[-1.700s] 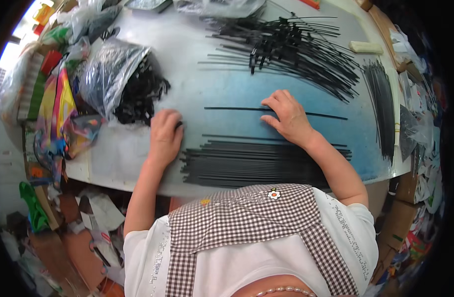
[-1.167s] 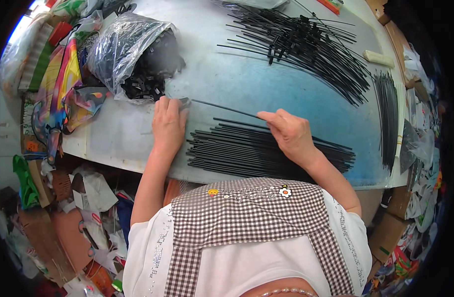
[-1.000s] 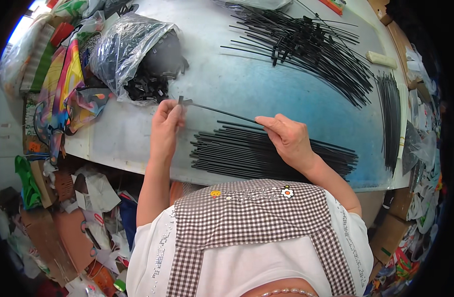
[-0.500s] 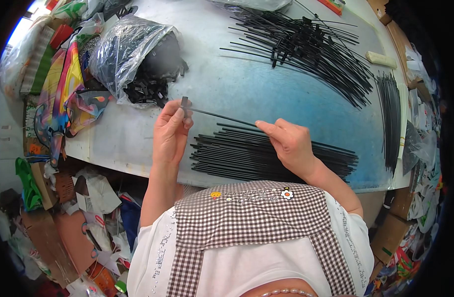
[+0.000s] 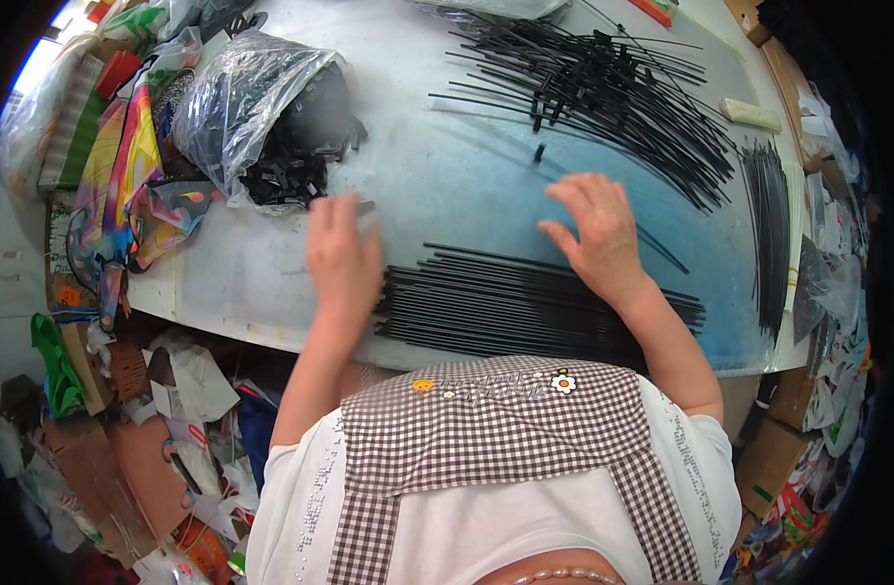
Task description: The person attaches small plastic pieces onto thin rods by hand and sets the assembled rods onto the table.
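Note:
My right hand [image 5: 600, 232] is open over the table, fingers apart. A thin black rod [image 5: 663, 250] passes beneath it, partly hidden, its near end showing right of the hand. Beyond the fingertips is a small black clip [image 5: 539, 153], with a blurred streak beside it. My left hand [image 5: 343, 261] is smeared by motion, but its fingers look stretched out, holding nothing I can make out. It is just in front of a clear plastic bag [image 5: 213, 122] spilling small black plastic pieces [image 5: 286, 175]. Between my forearms lies a row of black rods [image 5: 496, 307].
A loose pile of black rods with clips [image 5: 613, 93] lies at the far right. Another bundle of thin black rods [image 5: 767, 234] lies along the right edge, near a pale block [image 5: 750, 115]. Colourful fabric [image 5: 125, 185] hangs at the left. Cardboard and scraps [image 5: 105, 478] crowd the lower left.
My right hand has let go of the rod and moved up and right, fingers spread. My left hand no longer holds the rod's clip end and has dropped slightly. The clip now appears farther right.

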`<state>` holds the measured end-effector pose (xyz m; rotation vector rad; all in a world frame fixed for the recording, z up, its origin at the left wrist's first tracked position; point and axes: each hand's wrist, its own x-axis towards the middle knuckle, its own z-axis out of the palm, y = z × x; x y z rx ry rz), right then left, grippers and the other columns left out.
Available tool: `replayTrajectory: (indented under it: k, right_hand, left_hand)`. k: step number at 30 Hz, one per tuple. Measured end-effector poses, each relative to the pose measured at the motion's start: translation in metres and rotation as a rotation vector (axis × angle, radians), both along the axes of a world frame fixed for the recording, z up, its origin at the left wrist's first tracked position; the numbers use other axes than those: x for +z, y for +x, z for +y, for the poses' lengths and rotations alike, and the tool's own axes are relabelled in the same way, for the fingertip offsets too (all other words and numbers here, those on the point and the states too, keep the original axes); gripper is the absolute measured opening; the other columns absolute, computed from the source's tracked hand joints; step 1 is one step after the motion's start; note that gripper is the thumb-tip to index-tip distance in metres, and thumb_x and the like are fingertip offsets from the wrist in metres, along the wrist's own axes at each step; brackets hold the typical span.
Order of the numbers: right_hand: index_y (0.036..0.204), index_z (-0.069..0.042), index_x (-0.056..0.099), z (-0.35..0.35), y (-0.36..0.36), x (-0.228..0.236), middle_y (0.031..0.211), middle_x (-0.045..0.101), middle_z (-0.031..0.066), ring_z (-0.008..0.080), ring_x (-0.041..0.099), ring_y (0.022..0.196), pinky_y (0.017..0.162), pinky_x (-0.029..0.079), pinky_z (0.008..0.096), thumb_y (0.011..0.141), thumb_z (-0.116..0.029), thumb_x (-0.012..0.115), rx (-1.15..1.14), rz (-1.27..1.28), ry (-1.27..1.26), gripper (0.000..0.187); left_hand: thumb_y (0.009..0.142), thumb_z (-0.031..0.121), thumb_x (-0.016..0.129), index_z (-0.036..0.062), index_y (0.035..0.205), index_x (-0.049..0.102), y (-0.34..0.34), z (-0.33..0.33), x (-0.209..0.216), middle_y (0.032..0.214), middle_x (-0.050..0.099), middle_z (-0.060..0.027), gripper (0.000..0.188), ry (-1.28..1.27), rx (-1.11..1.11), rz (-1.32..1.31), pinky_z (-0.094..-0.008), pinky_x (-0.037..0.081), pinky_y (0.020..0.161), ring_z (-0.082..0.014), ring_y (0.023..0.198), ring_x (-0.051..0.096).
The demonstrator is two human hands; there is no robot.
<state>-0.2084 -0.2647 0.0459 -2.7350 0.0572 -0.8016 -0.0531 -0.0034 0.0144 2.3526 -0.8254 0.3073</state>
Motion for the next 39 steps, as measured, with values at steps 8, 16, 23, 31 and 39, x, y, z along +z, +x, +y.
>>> replayTrajectory:
  k: [8,16,23,31,39]
  right_hand:
    - [0.092,-0.005,0.057,0.006,-0.036,-0.021,0.091,0.054,0.0094,0.0297,0.055,0.089,0.079,0.043,0.0399,0.079,-0.006,0.076,0.156,0.494,0.198,0.023]
    - [0.105,-0.006,0.064,0.021,-0.026,-0.012,0.078,0.058,0.0098,0.0274,0.059,0.065,0.060,0.048,0.0373,0.083,0.003,0.071,0.145,0.152,0.413,0.025]
    - [0.121,-0.011,0.067,0.027,-0.017,-0.007,0.071,0.058,0.0086,0.0239,0.057,0.056,0.050,0.046,0.0343,0.086,0.008,0.067,0.181,0.122,0.314,0.040]
    - [0.118,-0.011,0.070,0.029,-0.023,-0.001,0.071,0.058,0.0066,0.0210,0.056,0.056,0.049,0.046,0.0330,0.080,0.010,0.067,0.142,0.097,0.197,0.043]
    - [0.113,-0.011,0.074,0.028,-0.022,-0.005,0.072,0.060,0.0053,0.0200,0.057,0.058,0.049,0.045,0.0316,0.077,0.009,0.068,0.145,-0.047,0.125,0.042]
  left_hand:
    - [0.083,0.002,0.070,0.0010,0.097,0.059,0.032,0.015,-0.018,0.098,0.059,-0.0110,0.018,0.095,0.002,0.026,-0.0366,0.047,0.078,-0.0278,0.084,0.056]
    - [0.094,0.008,0.067,0.0021,0.105,0.064,0.018,0.005,-0.003,0.099,0.063,-0.0019,0.013,-0.895,-0.167,1.186,-0.0280,0.045,0.074,-0.0119,0.080,0.054]
    - [0.096,0.009,0.066,0.0017,0.115,0.065,0.001,-0.006,0.013,0.101,0.065,-0.0033,0.020,-1.172,-0.251,1.378,-0.0260,0.045,0.074,-0.0111,0.084,0.057]
    - [0.095,0.008,0.067,0.0029,0.109,0.064,0.009,-0.001,0.001,0.104,0.065,-0.0050,0.015,-1.129,-0.348,1.385,-0.0262,0.046,0.075,-0.0131,0.086,0.058]
    - [0.094,0.006,0.068,0.0034,0.106,0.064,0.008,-0.005,0.000,0.102,0.066,-0.0061,0.013,-1.117,-0.346,1.430,-0.0275,0.045,0.074,-0.0148,0.082,0.057]
